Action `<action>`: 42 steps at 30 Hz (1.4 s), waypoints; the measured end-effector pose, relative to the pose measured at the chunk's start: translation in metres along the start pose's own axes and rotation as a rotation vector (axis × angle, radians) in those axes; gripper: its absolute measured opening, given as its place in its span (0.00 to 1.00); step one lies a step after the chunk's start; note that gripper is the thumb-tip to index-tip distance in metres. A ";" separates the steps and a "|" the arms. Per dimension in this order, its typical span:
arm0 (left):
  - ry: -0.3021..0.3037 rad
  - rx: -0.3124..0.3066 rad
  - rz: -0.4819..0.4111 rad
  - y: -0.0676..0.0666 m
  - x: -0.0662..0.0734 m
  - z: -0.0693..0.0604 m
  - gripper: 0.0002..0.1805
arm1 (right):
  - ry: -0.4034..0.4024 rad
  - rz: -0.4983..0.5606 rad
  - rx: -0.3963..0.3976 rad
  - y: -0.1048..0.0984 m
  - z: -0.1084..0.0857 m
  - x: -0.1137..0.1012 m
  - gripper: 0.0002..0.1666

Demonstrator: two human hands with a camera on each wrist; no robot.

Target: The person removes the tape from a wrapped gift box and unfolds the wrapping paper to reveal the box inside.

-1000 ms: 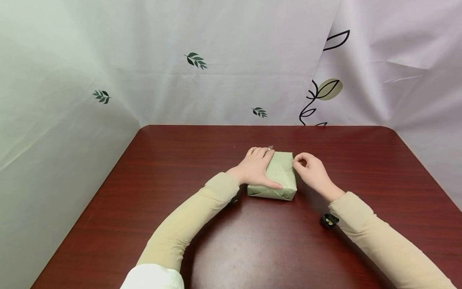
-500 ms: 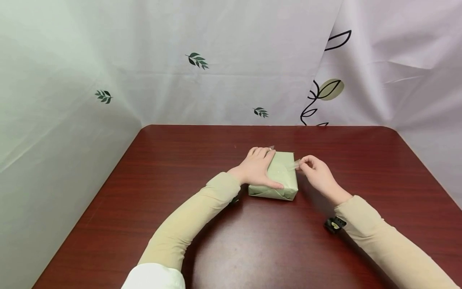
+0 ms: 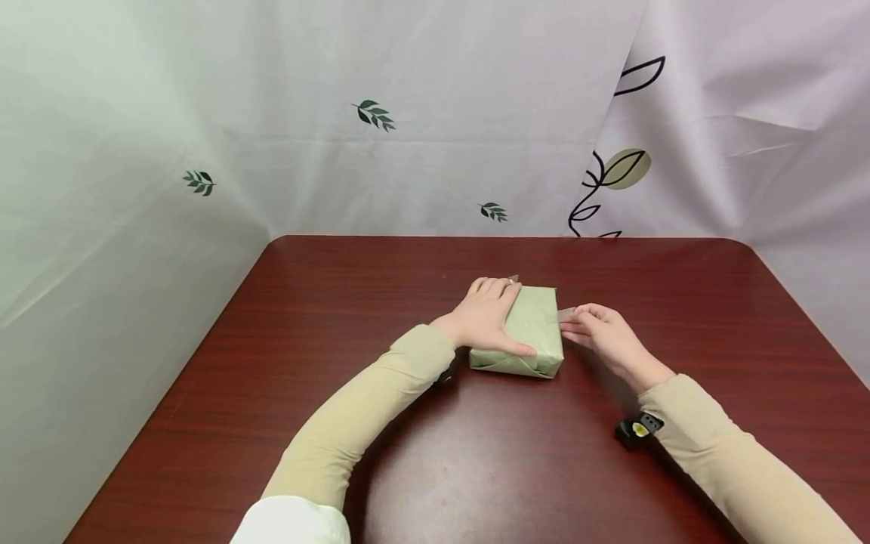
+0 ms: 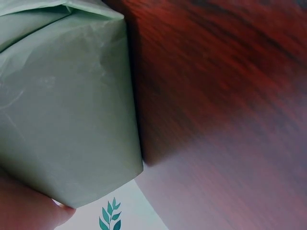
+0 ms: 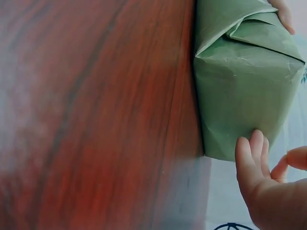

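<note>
A box wrapped in light green paper lies on the table. Spread over its left part, my left hand presses on the top, thumb pointing toward the near right corner. Just beyond those fingers a small clear scrap, which looks like tape, sticks up. At the box's right side, my right hand pinches the end of a clear strip of tape between thumb and forefinger; the strip reaches to the box's top edge. In the right wrist view, the other fingers extend against the green paper.
A dark red wood table surrounds the box on all sides. White curtains with a leaf print hang behind and beside it. A black wrist camera is strapped under the right sleeve.
My right hand has moved right and slightly nearer, drawing the tape strip out past the box's right edge. Its other fingers have opened toward the box's side. The left hand stays on the box.
</note>
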State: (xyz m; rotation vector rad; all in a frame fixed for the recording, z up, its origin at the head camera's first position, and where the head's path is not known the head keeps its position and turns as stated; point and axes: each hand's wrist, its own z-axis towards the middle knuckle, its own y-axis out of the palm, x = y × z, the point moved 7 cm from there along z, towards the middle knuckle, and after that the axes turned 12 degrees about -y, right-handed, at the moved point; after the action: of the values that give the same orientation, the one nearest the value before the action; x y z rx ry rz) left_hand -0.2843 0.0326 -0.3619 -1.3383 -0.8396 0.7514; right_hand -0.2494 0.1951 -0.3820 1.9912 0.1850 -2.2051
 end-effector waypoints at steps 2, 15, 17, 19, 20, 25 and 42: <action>-0.004 0.001 -0.002 -0.001 0.000 0.000 0.62 | 0.025 0.066 -0.001 -0.001 0.000 0.001 0.13; -0.013 -0.004 0.006 0.000 0.001 0.001 0.63 | 0.197 0.379 0.020 -0.004 -0.002 0.006 0.19; -0.014 -0.001 0.005 0.000 0.002 0.002 0.63 | 0.193 0.380 0.026 -0.008 -0.002 0.005 0.19; -0.014 0.000 0.002 0.000 0.002 0.003 0.63 | 0.177 0.356 0.027 -0.012 -0.003 0.003 0.19; -0.013 0.000 -0.003 -0.001 0.002 0.003 0.63 | 0.166 0.337 0.025 -0.013 -0.004 0.002 0.19; -0.023 0.001 -0.011 -0.001 0.001 0.002 0.63 | 0.128 0.150 -0.019 -0.012 -0.008 -0.001 0.13; -0.142 0.010 -0.030 0.001 -0.003 -0.004 0.63 | 0.065 -0.516 -0.146 0.013 -0.003 -0.002 0.17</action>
State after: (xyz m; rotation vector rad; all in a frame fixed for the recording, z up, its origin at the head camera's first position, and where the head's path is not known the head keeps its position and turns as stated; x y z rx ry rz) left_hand -0.2823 0.0285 -0.3630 -1.2717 -0.9649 0.8334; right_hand -0.2432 0.1828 -0.3796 2.1097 0.9338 -2.3131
